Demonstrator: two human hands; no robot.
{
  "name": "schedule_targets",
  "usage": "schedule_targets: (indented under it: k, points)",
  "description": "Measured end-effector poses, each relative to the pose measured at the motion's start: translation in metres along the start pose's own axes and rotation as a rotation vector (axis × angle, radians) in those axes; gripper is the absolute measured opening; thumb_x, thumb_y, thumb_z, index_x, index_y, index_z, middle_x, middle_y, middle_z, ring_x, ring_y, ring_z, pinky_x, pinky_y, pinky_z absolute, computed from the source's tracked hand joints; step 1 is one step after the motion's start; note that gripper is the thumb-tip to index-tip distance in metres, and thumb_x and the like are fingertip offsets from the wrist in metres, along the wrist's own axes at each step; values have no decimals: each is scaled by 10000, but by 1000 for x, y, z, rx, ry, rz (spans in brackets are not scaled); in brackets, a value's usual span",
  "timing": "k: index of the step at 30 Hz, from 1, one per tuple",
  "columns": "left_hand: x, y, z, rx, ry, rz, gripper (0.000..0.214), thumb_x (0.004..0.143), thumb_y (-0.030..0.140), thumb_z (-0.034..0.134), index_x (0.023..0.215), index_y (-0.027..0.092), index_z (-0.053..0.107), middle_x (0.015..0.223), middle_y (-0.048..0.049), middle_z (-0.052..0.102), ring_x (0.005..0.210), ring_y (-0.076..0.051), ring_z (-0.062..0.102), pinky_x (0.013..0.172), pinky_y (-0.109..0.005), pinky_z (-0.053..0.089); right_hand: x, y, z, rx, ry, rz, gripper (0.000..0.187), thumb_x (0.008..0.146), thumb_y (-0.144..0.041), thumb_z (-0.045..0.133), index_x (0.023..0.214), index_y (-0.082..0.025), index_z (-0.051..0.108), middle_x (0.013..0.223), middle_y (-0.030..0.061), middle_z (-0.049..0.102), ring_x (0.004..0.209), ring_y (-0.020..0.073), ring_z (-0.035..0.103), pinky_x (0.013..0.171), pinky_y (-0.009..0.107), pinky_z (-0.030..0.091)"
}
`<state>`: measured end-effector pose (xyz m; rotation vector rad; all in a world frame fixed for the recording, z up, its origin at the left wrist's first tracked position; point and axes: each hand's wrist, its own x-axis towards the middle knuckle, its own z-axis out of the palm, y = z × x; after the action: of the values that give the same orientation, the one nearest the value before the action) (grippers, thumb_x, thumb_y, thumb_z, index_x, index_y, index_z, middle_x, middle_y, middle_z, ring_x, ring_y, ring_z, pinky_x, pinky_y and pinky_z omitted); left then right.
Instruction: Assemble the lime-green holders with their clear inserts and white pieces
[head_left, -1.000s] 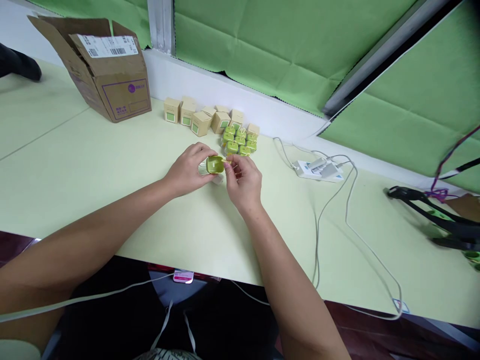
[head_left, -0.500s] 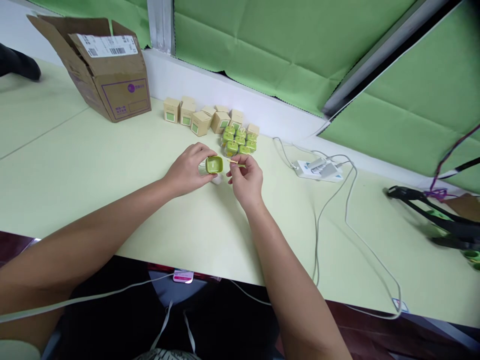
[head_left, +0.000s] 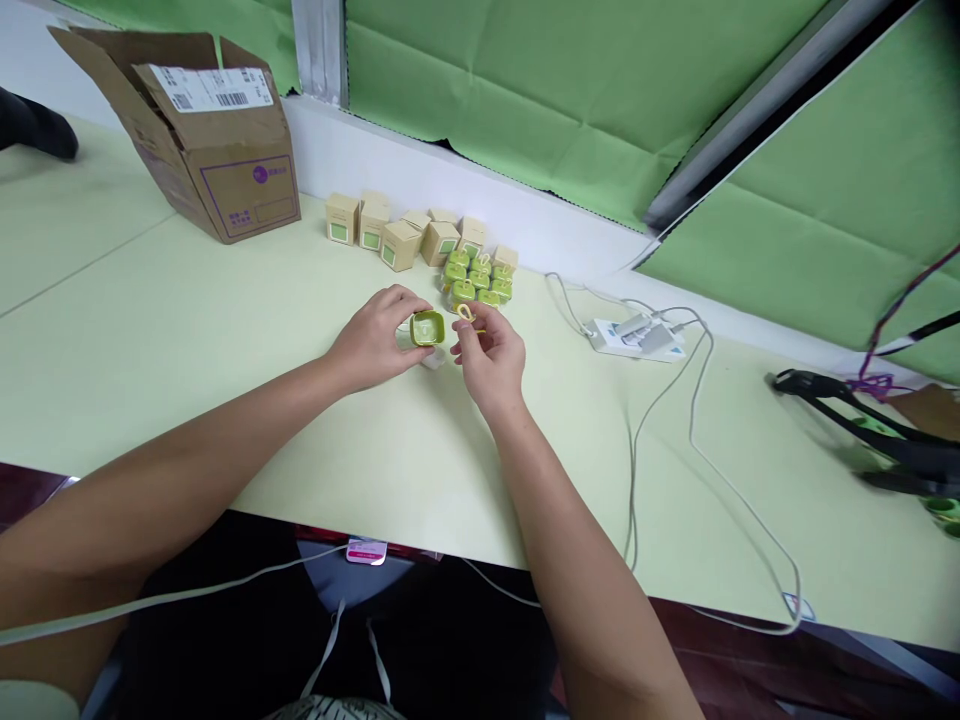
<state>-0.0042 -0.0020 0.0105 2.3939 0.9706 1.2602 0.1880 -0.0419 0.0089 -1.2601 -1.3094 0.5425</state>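
Presently grips green case (head_left: 427, 327) in curled left hand (head_left: 375, 345), pinches yellow loop (head_left: 466, 312) in right hand (head_left: 487, 362) just beside it, toward worktop (head_left: 225, 330) far edge. Probably fitting step; calls for fine alignment.

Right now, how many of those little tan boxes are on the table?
9 small tan boxes clustered near the white back ledge: six in front, from the leftmost to the rightmost, and three partly hidden behind. Others may be hidden.

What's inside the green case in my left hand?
The green case, held by the left hand, shows a green hollow with a faint pale mark, too small to identify. That hand covers its left edge. The right hand holds a yellow loop beside it.
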Motion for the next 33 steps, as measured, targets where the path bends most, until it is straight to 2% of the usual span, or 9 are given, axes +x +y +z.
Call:
schedule_targets:
  k: [5, 11, 16, 20, 24, 29, 33]
  points:
    - [0, 0, 0, -1, -2, -4, 396, 825, 296, 800, 1199, 229, 689, 1199, -73, 682, 1154, -266, 655, 997, -417, 550, -2, 1, -1, -88, 13, -90, 364, 952, -515, 671, 1199, -258, 742, 1001, 42, 737, 708, 145, 646, 640, 310, 595]
    - [0, 0, 0, 6, 6, 10, 394, 820, 269, 788, 1198, 226, 687, 1203, -68, 684, 1153, -257, 656, 998, -404, 550, -6, -1, 0, -144, -24, -217, 381, 1008, -529, 613, 1249, -262, 741, 1038, 64, 745, 737, 165, 676, 709, 352, 614]
    - [0, 0, 1, 5, 9, 23, 385, 823, 262, 780, 1193, 216, 683, 1206, -74, 684, 1155, -257, 654, 1003, -408, 547, -9, -6, 0, -119, -54, -223, 414, 1030, -564, 585, 1310, -271, 670, 976, 45, 734, 727, 179, 706, 711, 364, 625]
    - [0, -1, 1, 1, 12, 30, 371, 821, 268, 788, 1175, 218, 685, 1191, -69, 684, 1139, -255, 655, 990, -409, 549, -11, -9, 0, -101, -63, -204, 368, 1035, -575, 584, 1283, -304, 610, 937, 20, 735, 706, 177, 719, 691, 353, 618]
    - [0, -1, 1, 4, 15, 39, 358, 834, 277, 782, 1173, 215, 687, 1180, -70, 685, 1127, -252, 657, 983, -405, 552, -10, -11, -1, -125, -63, -237, 299, 1033, -539, 596, 1182, -281, 624, 921, 17, 739, 725, 173, 723, 708, 339, 605]
    - [0, -3, 1, 31, 19, 70, 352, 856, 264, 745, 1197, 205, 682, 1187, -82, 680, 1123, -253, 657, 969, -400, 557, -9, -18, -4, -320, -125, -391, 240, 1055, -439, 555, 1097, -249, 696, 1013, 63, 754, 791, 178, 694, 679, 309, 580]
    - [0, -2, 0, 95, 3, 129, 321, 870, 229, 707, 1189, 203, 675, 1171, -90, 677, 1102, -257, 644, 953, -407, 551, -10, -21, -5, -473, -176, -452, 208, 1029, -299, 555, 1064, -234, 749, 982, 69, 775, 756, 172, 671, 686, 302, 555]
